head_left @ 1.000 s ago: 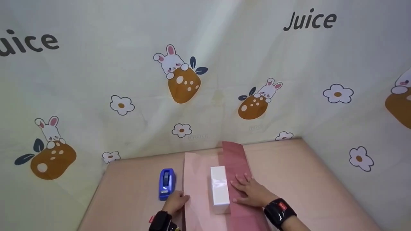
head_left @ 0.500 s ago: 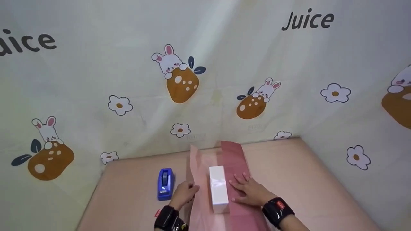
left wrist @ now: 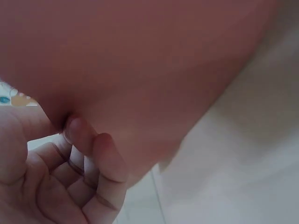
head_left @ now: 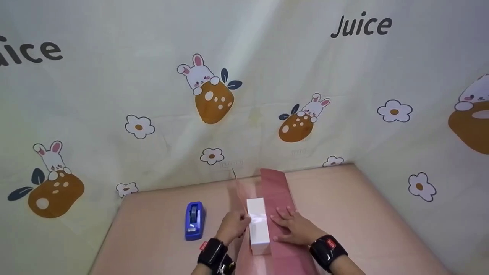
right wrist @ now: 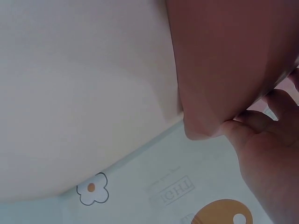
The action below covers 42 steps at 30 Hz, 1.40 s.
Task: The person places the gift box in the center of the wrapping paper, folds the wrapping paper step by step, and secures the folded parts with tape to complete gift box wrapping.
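One white box (head_left: 259,223) on pink paper (head_left: 273,183), left hand (head_left: 232,227) pinching the sheet, right hand (head_left: 298,228) spread on it.
Box lies lengthwise between the hands; left thumb and fingers grip the paper's left edge, raised close beside the box's left side. Right fingers splayed over the darker pink band along its right side, grasping nothing. Blue tape dispenser (head_left: 195,221) on the tabletop (head_left: 332,202), left of the left hand; black wristband (head_left: 327,252) on the right wrist.
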Each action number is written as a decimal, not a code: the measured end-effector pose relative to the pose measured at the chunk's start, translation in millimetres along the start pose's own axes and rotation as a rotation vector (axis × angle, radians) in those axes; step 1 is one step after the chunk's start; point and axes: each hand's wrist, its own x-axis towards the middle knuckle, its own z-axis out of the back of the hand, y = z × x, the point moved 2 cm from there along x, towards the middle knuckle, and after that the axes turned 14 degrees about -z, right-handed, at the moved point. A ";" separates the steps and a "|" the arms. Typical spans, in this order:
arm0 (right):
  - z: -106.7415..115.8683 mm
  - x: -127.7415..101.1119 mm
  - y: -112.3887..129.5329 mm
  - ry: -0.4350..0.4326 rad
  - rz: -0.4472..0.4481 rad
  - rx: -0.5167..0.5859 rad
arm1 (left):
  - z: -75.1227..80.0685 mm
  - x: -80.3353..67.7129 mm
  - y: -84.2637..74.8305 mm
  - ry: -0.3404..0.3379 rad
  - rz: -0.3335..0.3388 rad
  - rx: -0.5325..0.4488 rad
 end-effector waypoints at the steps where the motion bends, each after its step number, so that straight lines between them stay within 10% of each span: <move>1: -0.2 -0.2 0.5 0.005 -0.002 0.003 | -1.3 1.1 -1.2 0.006 -0.003 0.009; 17: 0.8 0.9 -0.5 -0.016 0.026 -0.004 | -15.0 14.9 -13.8 0.074 -0.056 0.155; 26: 0.2 0.9 -0.9 -0.006 0.022 -0.006 | -12.0 11.3 9.2 0.166 0.050 -0.284; 35: 0.4 -0.6 -1.7 -0.003 0.023 -0.002 | -24.9 -3.2 47.0 -0.096 0.000 -0.399; 42: -1.3 -1.0 -0.8 -0.023 0.030 -0.013 | -43.0 -11.8 62.1 -0.146 0.019 -0.492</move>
